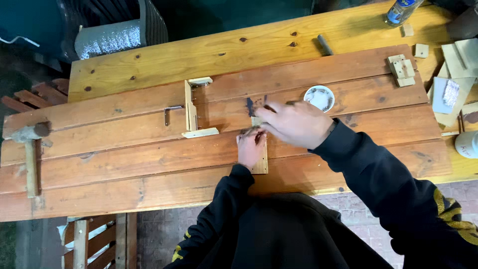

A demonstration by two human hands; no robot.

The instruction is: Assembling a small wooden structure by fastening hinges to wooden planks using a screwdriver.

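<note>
The left hand presses flat on the wood strip; the right hand's grip pinches a dark tool above it.

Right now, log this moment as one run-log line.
left hand: pressing small wooden strip flat on workbench | right hand: pinching dark tool at strip's far end | nearby: white dish, hammer

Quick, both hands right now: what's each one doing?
Left hand: pressed flat on the small wooden strip, holding it down.
Right hand: closed on a small dark tool; exact grip cannot be told.
</note>
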